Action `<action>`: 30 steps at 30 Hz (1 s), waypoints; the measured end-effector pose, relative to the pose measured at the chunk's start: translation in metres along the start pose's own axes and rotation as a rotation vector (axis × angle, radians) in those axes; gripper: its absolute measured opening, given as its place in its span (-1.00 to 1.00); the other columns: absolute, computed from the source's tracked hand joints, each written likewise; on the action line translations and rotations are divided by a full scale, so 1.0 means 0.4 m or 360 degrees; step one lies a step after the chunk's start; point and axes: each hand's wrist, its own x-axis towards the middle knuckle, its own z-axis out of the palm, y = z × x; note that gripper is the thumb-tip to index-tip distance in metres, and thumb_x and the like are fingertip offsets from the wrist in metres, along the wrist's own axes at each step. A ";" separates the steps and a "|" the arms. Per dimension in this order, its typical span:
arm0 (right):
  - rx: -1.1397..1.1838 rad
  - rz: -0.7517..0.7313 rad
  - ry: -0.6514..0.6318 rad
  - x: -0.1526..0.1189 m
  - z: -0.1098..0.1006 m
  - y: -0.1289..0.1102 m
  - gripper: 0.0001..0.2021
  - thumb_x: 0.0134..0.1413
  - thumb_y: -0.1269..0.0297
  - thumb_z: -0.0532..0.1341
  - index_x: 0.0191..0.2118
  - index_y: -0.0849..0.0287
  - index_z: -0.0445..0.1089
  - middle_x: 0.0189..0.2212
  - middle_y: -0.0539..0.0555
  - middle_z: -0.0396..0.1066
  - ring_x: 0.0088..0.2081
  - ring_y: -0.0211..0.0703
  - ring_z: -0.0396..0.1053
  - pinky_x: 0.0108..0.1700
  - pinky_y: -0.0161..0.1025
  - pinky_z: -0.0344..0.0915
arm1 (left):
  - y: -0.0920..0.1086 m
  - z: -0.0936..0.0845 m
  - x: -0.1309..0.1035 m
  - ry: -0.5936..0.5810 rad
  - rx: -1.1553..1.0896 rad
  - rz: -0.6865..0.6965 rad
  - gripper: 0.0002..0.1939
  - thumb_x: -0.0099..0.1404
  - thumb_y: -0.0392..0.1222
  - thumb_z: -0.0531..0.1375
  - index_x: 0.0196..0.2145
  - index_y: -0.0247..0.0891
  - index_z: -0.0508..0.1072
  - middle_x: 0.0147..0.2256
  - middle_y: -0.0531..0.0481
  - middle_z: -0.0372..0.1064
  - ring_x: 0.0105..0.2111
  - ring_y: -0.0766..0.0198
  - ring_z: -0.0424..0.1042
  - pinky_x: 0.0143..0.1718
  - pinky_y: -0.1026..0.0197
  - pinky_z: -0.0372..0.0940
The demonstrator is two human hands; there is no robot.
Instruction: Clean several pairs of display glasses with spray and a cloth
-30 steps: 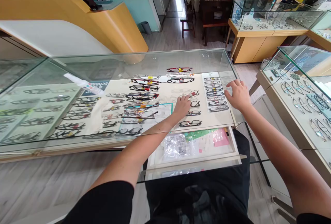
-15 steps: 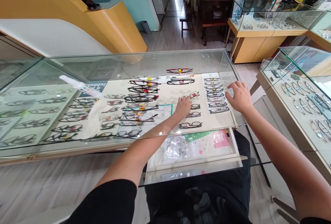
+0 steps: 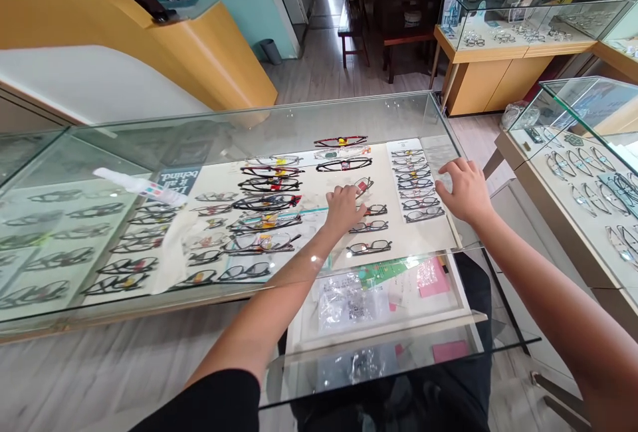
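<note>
My left hand reaches into the glass display case, fingers closed on one end of a pair of eyeglasses that carries a small red tag. The far end of the frame sticks out tilted past my fingers; the grip itself is partly hidden. Below that hand, several dark-framed eyeglasses lie in a column. My right hand is at the case's right end with thumb and fingers apart, holding nothing. Close to it, small eyeglasses stand in rows on a white card.
An open drawer with plastic bags and pink paper lies beneath the case, in front of my body. More eyeglasses fill the left side. A white tube lies near a cloth. Another glass case stands at the right.
The held eyeglasses have tilted more steeply, and my left hand has shifted slightly within the case. My right hand stays at the case's end. The camera view has moved a little.
</note>
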 end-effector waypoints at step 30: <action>-0.0061 0.0020 0.0022 -0.001 -0.003 0.005 -0.79 0.33 0.17 0.15 -0.06 0.12 0.44 0.00 0.31 0.50 0.01 0.32 0.38 0.03 0.16 0.33 | -0.043 0.119 0.135 -0.0109 0.0125 0.0315 -0.59 0.52 0.03 0.30 0.18 -0.24 0.51 0.19 -0.19 0.47 0.19 -0.03 0.48 0.25 -0.25 0.41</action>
